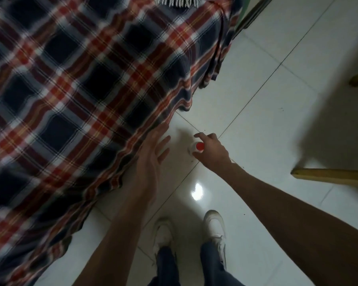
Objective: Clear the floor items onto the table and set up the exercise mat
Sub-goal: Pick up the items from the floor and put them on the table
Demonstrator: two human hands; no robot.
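Though blurry, right hand hides red-capped bottle, grip unclear.

Big plaid blanket in navy, red and white fills everything from 9 to 12 o'clock, draped over something so its edge hangs down to the white tiled floor. Bit of grey fringe peeking in at 12. Two wooden legs poke in around 3 o'clock. Down at 6, white sneakers and dark trouser legs, plus a bright light glare on the tile just above them.
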